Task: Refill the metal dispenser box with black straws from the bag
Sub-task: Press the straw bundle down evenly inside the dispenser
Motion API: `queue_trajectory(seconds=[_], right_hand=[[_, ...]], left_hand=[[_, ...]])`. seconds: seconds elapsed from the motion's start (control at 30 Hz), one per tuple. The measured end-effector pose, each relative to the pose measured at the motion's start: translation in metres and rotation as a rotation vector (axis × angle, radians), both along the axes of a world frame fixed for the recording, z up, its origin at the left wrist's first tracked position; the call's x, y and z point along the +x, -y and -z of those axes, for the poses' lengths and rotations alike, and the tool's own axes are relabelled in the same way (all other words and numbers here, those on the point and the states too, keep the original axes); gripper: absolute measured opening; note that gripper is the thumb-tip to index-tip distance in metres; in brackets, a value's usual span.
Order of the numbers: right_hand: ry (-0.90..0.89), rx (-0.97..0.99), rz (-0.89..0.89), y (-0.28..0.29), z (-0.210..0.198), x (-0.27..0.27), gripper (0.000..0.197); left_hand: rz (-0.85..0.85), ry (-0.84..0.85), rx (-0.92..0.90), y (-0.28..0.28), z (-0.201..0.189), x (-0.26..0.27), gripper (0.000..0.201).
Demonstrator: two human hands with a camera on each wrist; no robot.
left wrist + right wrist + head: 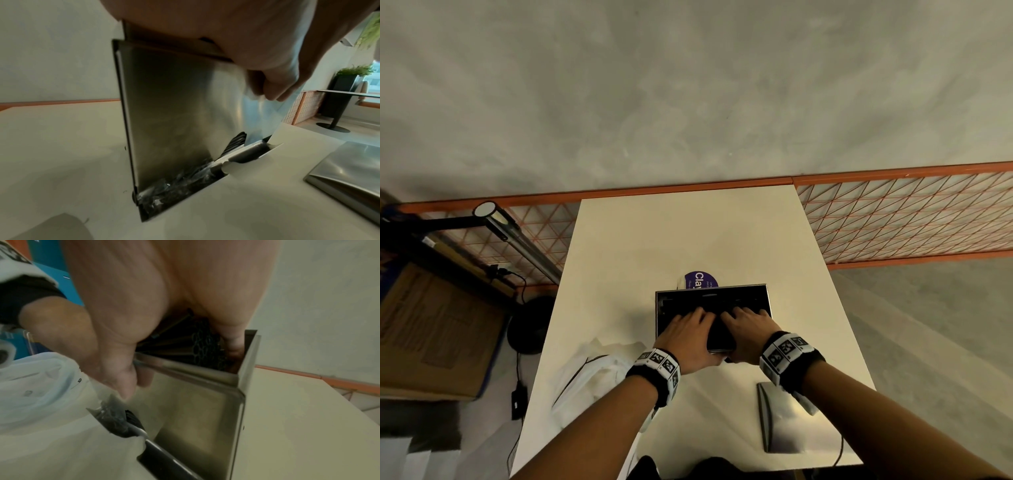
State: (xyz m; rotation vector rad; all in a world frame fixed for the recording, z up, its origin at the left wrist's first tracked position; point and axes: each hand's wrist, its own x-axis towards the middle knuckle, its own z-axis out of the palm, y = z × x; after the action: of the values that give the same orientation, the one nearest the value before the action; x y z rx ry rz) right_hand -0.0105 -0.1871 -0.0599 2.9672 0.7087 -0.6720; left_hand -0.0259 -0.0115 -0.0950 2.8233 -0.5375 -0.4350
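Hands (685, 337) inside dispenser box (768, 295) rim

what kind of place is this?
Probably a café or its back room. A metal straw dispenser with black straws stands on a white table; a planter and pedestal table stand behind, and an orange wire rack runs along the wall.

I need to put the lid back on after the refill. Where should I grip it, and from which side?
Judging by its pose, take the lid by its two long edges from above: it lies flat on the table near the right hand, with bare surface around it, so fingers can close across its narrow width.
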Motion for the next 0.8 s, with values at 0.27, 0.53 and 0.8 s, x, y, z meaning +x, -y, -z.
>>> queue_trajectory(seconds=[0.27, 0.53, 0.8], right_hand=[[0.030, -0.001, -0.002, 0.001, 0.004, -0.003, 0.075], [-0.002, 0.007, -0.030, 0.004, 0.013, -0.009, 0.081], [0.048, -0.035, -0.073, 0.001, 0.011, -0.011, 0.069]], left_hand=[[0.023, 0.015, 0.004, -0.001, 0.000, 0.001, 0.079], [0.018, 0.062, -0.002, 0.002, 0.006, -0.013, 0.084], [0.005, 0.057, 0.004, 0.002, 0.004, -0.014, 0.085]])
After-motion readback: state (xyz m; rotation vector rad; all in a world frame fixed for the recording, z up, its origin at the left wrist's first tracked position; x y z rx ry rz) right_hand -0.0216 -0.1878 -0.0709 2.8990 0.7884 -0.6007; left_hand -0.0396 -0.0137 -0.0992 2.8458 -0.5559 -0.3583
